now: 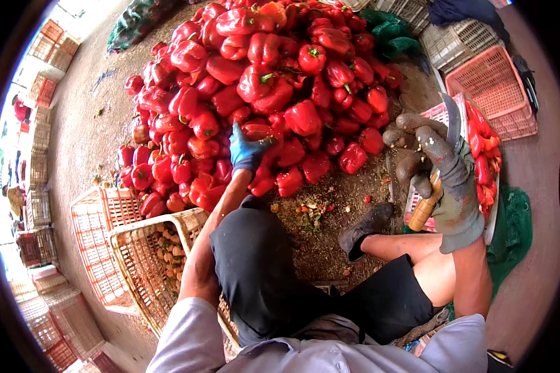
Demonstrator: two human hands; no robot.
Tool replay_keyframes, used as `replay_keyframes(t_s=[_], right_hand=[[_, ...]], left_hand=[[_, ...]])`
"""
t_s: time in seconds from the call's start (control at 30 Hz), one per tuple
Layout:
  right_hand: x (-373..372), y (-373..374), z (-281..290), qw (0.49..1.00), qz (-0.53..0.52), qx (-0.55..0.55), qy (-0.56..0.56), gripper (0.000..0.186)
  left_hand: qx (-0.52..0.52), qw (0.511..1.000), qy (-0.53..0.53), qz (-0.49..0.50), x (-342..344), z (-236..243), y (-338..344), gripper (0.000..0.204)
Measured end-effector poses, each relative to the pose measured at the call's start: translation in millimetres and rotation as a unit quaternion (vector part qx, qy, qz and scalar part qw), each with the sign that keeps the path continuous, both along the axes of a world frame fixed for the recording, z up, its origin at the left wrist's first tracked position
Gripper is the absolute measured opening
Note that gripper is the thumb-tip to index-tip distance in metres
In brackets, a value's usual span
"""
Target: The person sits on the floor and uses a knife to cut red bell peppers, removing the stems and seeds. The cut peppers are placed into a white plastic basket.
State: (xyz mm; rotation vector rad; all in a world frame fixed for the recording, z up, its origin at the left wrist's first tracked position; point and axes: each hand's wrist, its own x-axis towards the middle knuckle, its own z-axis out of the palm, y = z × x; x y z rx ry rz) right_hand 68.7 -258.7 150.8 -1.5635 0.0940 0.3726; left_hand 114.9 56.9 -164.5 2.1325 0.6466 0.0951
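Observation:
A large heap of red bell peppers (305, 118) lies on the floor in front of me. My left hand (247, 151), in a blue glove, reaches into its near side. Its thumb and fingers are spread beside a red bell pepper (259, 132) that rests among the others. At the right, my right hand (449, 180) wears a dirty grey glove. It is closed round the wooden handle (425, 208) of a knife, whose curved blade (452, 121) points up and away from me. Beneath that hand stands a crate (412, 202) holding red pepper pieces (483, 149).
Left of my knee, a tilted basket (144, 273) holds small green-brown scraps, probably pepper cores, beside a red-and-white crate (99, 261). Scraps (311, 214) litter the floor near my shoe (370, 227). Pink crates (488, 87) and green netting (511, 227) are at the right.

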Motion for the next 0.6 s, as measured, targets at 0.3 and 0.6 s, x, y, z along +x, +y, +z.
replay_keyframes(t_s=[0.3, 0.6], right_hand=[[-11, -9, -3, 1.0, 0.006, -0.03, -0.005, 0.046], [-13, -16, -48, 0.965, 0.142, -0.142, -0.169, 0.036]], left_hand=[[-0.317, 0.938, -0.094, 0.105, 12, -41, 10, 0.08], [-0.215, 0.921, -0.216, -0.242, -16, 159, -38, 0.08]])
